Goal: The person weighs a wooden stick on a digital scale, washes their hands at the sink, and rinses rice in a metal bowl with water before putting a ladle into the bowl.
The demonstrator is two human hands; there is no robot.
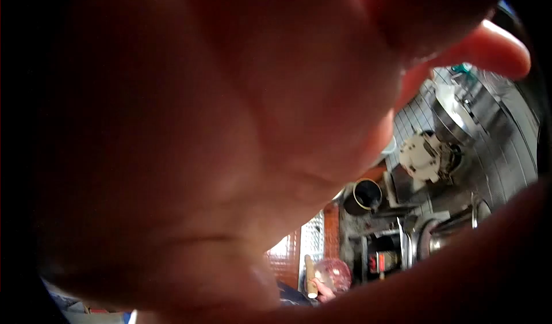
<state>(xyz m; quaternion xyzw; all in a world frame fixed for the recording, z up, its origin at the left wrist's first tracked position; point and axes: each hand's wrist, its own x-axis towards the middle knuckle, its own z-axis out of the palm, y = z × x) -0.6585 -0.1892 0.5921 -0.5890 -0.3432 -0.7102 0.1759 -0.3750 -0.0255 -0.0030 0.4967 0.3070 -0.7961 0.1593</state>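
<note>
My left hand point(230, 122) is right in front of the lens, blurred and dark, and hides most of the view. Its palm faces the camera, and one outstretched finger shows at the upper right. It holds nothing that I can see. Low in the frame, what appears to be my right hand point(325, 291) grips a light wooden rod point(310, 272), possibly a rolling pin. Beside that hand is a round, clear-and-pinkish thing point(339, 272), its kind unclear.
A dark round pot point(367, 194) stands right of centre. Behind it are a pale machine part point(422, 157) and a large metal basin point(454, 114) on tiles. Shiny metal kitchenware point(434, 235) lies lower right. A reddish-brown surface point(291, 255) shows beneath my left hand.
</note>
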